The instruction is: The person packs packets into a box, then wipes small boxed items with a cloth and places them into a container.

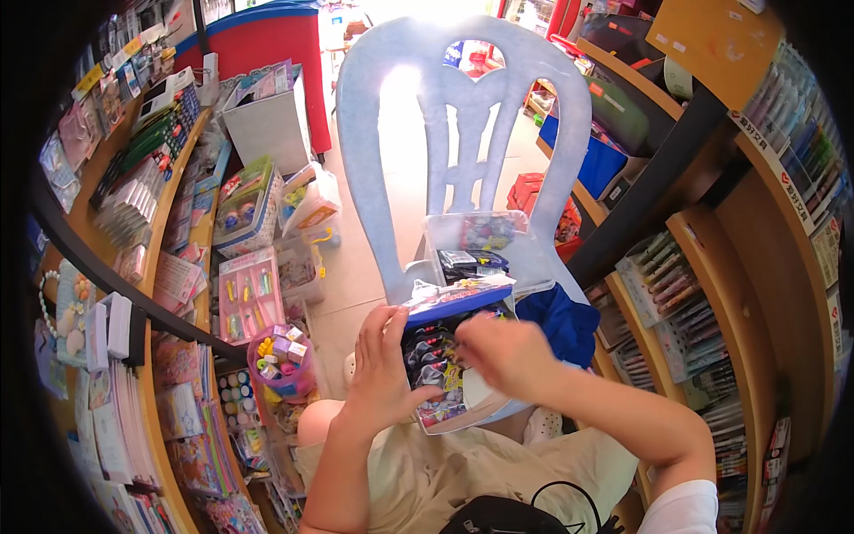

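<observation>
One open rectangular box with a blue edge and pale walls point(458, 306): located above the person's lap, before the chair seat, tilted; support beneath could not be told. Contents: small dark printed packets point(425, 358), ranged in a row. Left hand point(381, 369): clamped on the box's left side, fingers near its upper corner, thumb spread over the packets. Right hand point(507, 356): blurred, above the box's right half, fingers bent downward; whether they pinched a packet could not be told. Adjacent: one clear plastic container point(434, 245), on the seat, holding further dark packets. Beside it, right: one crumpled dark-blue cloth point(567, 325). Behind: one pale-blue chair with a slotted back point(358, 107). On the floor, left: one round pink basket of small coloured articles point(307, 378); one pink compartmented tray point(251, 298); one tall white bin point(271, 129). Flanking: curved wooden shelves point(725, 267), stocked at right with pens point(680, 285).
</observation>
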{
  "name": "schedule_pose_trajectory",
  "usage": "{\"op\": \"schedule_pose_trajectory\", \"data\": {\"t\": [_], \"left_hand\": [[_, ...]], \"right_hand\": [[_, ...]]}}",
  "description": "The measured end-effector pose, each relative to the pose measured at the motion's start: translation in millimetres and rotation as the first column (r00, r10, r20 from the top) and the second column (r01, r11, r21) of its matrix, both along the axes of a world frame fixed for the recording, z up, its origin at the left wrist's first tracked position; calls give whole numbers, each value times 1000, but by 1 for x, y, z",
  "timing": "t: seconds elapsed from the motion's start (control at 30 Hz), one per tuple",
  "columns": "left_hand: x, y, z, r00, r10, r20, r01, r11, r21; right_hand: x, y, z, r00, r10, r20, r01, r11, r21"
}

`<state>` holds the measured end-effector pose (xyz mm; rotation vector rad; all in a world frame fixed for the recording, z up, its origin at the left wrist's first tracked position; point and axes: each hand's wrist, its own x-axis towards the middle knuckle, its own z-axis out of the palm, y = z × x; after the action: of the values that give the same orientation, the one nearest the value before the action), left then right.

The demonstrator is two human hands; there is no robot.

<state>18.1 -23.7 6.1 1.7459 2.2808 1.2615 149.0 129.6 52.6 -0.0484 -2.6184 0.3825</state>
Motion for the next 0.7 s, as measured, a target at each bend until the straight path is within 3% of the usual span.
{"op": "schedule_pose_trajectory", "data": {"t": [0.03, 0.13, 0.2, 0.3, 0.4, 0.47, 0.57, 0.6, 0.67, 0.7], "left_hand": [[0, 1, -1, 1000, 5, -22, -5, 1000, -7], [0, 3, -6, 1000, -13, -10, 13, 997, 70], [-1, 3, -9, 1000, -23, -9, 24, 996, 88], [0, 3, -8, 1000, -12, -26, 14, 997, 79], [0, 2, -1, 999, 12, -44, -12, 1000, 9], [0, 1, 1, 999, 19, -38, -20, 999, -25], [-1, 3, 2, 1000, 23, -21, -23, 999, -25], [-1, 3, 2, 999, 27, -22, -27, 999, -25], [0, 3, 3, 999, 32, -23, -32, 999, -29], [0, 4, 5, 999, 35, -26, -35, 999, -33]], "right_hand": [[-2, 11, 6, 997, -70, -23, 66, 988, -140], [-18, 58, 11, 946, -309, -101, 274, 925, -261], [-29, 101, -7, 921, -389, 24, 374, 865, -334], [-39, 159, -57, 830, -422, 365, 500, 853, -151], [-60, 171, -78, 646, -413, 642, 564, 825, -38], [-77, 215, -162, 667, -331, 667, 584, 788, -193], [-97, 239, -216, 714, -209, 668, 418, 893, -168], [-96, 217, -189, 725, -256, 640, 393, 916, -79], [-82, 182, -128, 787, -296, 541, 388, 920, -62], [-81, 180, -120, 738, -332, 587, 451, 890, -64]]}}
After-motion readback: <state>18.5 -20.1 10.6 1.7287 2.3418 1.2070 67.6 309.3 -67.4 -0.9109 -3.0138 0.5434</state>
